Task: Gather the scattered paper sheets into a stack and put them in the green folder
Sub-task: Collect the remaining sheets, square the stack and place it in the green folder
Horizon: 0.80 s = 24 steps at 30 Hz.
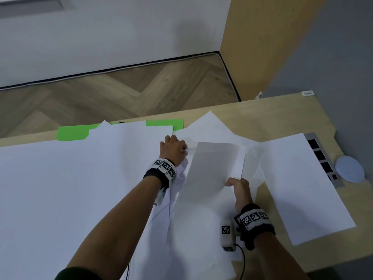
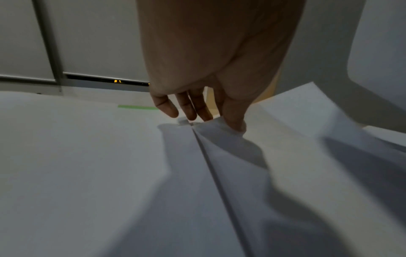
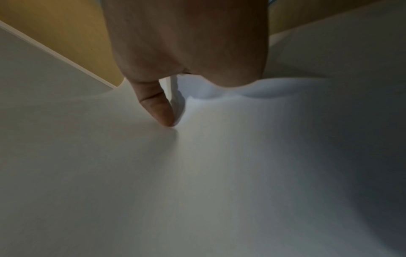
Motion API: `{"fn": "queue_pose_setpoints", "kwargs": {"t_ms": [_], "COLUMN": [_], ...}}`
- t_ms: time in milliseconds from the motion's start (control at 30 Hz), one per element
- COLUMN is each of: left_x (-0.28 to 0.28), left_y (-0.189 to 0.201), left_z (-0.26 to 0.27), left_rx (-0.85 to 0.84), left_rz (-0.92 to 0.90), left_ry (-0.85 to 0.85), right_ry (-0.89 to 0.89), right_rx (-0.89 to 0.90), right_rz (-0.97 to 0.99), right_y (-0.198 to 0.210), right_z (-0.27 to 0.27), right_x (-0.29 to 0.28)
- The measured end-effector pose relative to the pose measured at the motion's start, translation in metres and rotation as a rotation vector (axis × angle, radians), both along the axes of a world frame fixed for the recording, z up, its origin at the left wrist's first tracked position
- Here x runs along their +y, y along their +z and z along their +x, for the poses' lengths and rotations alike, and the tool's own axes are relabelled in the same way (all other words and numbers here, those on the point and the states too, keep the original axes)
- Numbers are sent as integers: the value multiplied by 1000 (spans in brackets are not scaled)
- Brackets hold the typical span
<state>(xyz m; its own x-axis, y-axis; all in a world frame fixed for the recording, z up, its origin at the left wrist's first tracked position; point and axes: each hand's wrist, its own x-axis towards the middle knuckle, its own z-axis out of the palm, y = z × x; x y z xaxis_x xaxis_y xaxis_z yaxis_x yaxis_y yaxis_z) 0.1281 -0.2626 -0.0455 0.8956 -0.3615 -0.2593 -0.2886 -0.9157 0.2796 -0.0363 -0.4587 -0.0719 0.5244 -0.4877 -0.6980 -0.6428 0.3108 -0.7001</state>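
Several white paper sheets lie scattered over the wooden table (image 1: 268,112). The green folder (image 1: 72,133) lies flat at the far left, half covered by sheets, and shows as a thin green strip (image 2: 136,107) in the left wrist view. My left hand (image 1: 173,147) pinches the raised corner of a sheet (image 2: 222,132) between thumb and fingers. My right hand (image 1: 239,188) pinches the near edge of a lifted sheet (image 1: 216,168), which tilts up above the pile. The right thumb (image 3: 160,107) presses on that paper (image 3: 197,173); the other fingers are hidden behind it.
A large sheet (image 1: 70,188) covers the left of the table, and another sheet (image 1: 298,178) lies at the right. A grey socket strip (image 1: 308,136) and a round white disc (image 1: 350,168) sit at the right edge. Beyond the far edge is wooden floor (image 1: 121,91).
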Motion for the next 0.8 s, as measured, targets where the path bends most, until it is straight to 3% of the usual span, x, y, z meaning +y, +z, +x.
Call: {"fn": "queue_pose_setpoints", "kwargs": {"t_ms": [133, 233, 367, 567, 667, 733, 800], "left_x": [7, 14, 25, 30, 30, 32, 36], "left_y": [17, 31, 48, 109, 147, 171, 187], "left_z": [-1, 4, 21, 40, 37, 31, 26], "left_rx": [5, -97, -286, -367, -226, -12, 207], "left_rz": [-101, -132, -401, -773, -1064, -1275, -1368], "left_ry": [-3, -17, 99, 118, 120, 99, 81], "right_ry": [49, 75, 99, 204, 231, 235, 247], "right_rx": [-31, -50, -65, -6, 21, 21, 23], "right_rz": [-6, 3, 38, 36, -13, -22, -27], "right_y": [1, 10, 23, 20, 17, 16, 18], "right_z": [-4, -7, -14, -19, -18, -16, -14], "right_x": [1, 0, -1, 1, 4, 6, 8]}}
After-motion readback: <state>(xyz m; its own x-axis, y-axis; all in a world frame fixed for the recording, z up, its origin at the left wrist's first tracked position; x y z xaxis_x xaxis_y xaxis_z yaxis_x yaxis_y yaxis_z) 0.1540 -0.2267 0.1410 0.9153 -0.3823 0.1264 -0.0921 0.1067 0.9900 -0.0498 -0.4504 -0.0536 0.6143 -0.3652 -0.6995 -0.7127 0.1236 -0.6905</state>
